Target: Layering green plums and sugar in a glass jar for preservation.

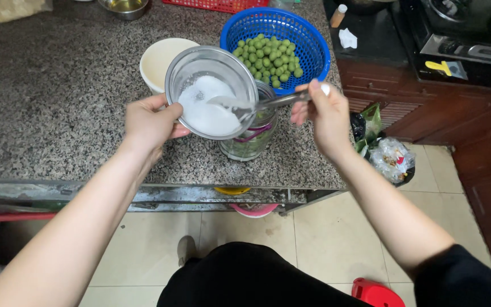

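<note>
I see my left hand (150,122) w/ its grip clamped on the rim of a tilted steel bowl (211,91) of white granules, held over a glass jar (254,133) on the granite table (58,96). Behind: cream bowl (163,59), blue basket (313,42) of green fruit (268,57). Right hand (325,116) pinches a spoon (257,105), its tip in the granules.

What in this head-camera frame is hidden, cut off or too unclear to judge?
- Glass jar: its mouth and most contents are hidden behind the tilted steel bowl.
- White granules: sugar or salt, cannot tell.
- Spoon: handle end hidden in the right hand.
- Red basket: cut off by the top edge.
- Cream bowl: partly covered, contents unseen.
</note>
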